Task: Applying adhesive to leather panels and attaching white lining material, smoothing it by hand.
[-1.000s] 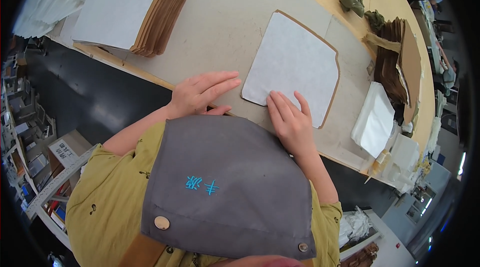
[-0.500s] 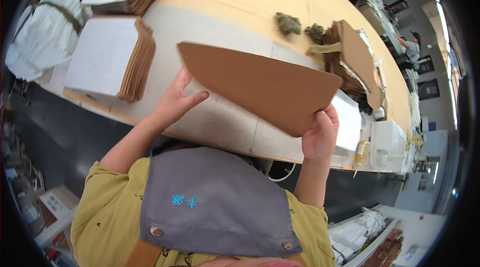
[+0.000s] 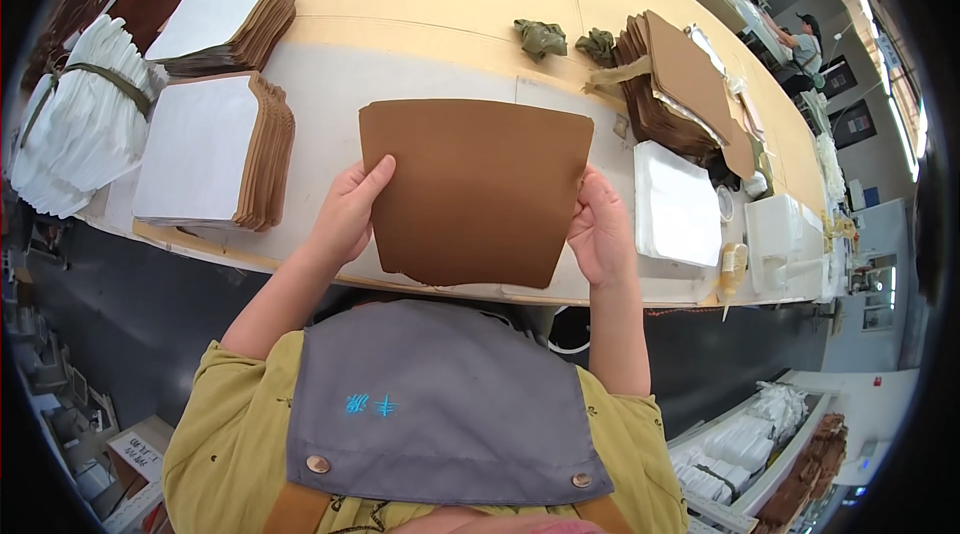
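Note:
A flat brown panel [image 3: 476, 189], leather-like, hangs upright between my hands over the table's near edge, its brown face toward me. My left hand [image 3: 352, 204] grips its left edge, thumb on the front and fingers partly hidden behind. On the right edge, my right hand [image 3: 602, 224] pinches the panel, fingers curled. To my left lie two stacks of similar brown pieces with white upper sides, a nearer stack [image 3: 200, 154] and a farther stack [image 3: 215, 19]. Right of my right hand is a pile of white sheets [image 3: 677, 202].
A strap-tied bundle of white material [image 3: 85, 124] stands at the far left. Across the table on the right are a tied brown stack [image 3: 680, 74] and crumpled green cloth [image 3: 541, 38]. A yellowish bottle [image 3: 733, 267] and white container [image 3: 780, 239] sit near the right edge. People work farther back.
The panel has swung from slanted to squarely facing me. My left hand, open beside it before, now grips its left edge. My right hand has shifted slightly left and up with it.

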The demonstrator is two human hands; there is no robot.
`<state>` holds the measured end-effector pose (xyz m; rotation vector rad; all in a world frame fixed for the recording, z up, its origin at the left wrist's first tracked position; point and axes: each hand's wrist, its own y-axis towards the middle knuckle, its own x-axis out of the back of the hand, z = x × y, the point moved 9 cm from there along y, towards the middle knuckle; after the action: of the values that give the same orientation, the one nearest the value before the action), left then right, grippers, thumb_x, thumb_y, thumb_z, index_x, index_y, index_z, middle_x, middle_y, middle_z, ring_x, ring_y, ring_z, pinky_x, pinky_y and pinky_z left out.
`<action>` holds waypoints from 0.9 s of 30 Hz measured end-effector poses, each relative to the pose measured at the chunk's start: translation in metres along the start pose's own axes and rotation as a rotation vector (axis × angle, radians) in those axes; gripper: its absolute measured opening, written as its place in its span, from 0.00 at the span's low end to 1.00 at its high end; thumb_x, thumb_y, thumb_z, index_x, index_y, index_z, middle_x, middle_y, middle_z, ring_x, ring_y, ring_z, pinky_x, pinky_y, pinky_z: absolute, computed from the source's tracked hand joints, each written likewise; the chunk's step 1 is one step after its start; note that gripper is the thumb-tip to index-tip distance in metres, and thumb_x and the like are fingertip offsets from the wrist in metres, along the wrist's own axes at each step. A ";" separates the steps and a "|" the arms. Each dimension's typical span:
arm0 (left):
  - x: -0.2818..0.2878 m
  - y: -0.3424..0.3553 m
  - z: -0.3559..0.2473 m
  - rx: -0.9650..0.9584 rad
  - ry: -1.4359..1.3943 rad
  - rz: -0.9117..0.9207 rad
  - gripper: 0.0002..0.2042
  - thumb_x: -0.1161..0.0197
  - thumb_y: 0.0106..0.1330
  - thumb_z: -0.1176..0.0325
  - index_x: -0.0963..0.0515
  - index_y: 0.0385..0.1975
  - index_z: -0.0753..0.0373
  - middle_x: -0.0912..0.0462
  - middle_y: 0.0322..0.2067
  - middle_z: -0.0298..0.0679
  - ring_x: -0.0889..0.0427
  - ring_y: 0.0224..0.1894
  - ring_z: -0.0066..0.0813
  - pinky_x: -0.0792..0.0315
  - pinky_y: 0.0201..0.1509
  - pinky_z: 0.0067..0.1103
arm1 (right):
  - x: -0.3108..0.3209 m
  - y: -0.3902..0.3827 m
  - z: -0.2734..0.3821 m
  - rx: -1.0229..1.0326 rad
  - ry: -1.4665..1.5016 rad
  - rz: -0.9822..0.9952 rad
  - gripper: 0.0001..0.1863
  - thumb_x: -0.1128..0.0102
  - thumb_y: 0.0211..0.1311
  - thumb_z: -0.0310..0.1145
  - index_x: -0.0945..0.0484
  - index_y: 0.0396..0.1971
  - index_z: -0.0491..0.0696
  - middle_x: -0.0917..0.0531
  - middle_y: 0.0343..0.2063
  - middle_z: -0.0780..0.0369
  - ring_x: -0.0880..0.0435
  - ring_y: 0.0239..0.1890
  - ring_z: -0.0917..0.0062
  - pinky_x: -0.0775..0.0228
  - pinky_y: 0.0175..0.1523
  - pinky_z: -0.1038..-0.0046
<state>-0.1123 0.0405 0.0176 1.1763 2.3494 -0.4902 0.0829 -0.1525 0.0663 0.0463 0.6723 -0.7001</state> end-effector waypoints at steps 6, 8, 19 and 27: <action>-0.004 0.008 0.009 0.081 -0.101 0.009 0.21 0.53 0.82 0.55 0.26 0.57 0.68 0.17 0.50 0.39 0.18 0.52 0.25 0.23 0.55 0.22 | 0.020 0.010 0.001 -0.007 -0.125 -0.033 0.13 0.43 0.75 0.33 0.18 0.49 0.40 0.13 0.31 0.66 0.16 0.29 0.84 0.24 0.35 0.81; -0.002 0.012 0.010 0.104 -0.123 -0.016 0.22 0.55 0.82 0.54 0.26 0.57 0.68 0.18 0.52 0.40 0.18 0.52 0.26 0.22 0.53 0.23 | 0.018 0.014 0.005 -0.016 -0.142 -0.049 0.12 0.42 0.74 0.33 0.19 0.48 0.41 0.14 0.31 0.66 0.16 0.29 0.85 0.25 0.32 0.81; -0.001 0.019 0.008 0.209 -0.238 0.013 0.23 0.56 0.82 0.54 0.28 0.61 0.67 0.19 0.55 0.42 0.17 0.54 0.29 0.20 0.54 0.26 | 0.018 0.029 0.009 -0.060 -0.214 0.074 0.20 0.43 0.71 0.27 0.25 0.61 0.39 0.11 0.41 0.61 0.11 0.35 0.82 0.17 0.38 0.79; -0.002 0.038 0.018 0.304 -0.419 0.217 0.22 0.56 0.82 0.56 0.28 0.60 0.68 0.17 0.52 0.41 0.15 0.50 0.31 0.18 0.52 0.26 | 0.018 0.054 0.027 -0.030 -0.229 0.040 0.19 0.41 0.69 0.25 0.23 0.59 0.39 0.12 0.43 0.59 0.11 0.40 0.79 0.17 0.43 0.79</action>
<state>-0.0755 0.0518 -0.0002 1.2946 1.8115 -0.9392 0.1404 -0.1282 0.0677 -0.0475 0.4611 -0.6453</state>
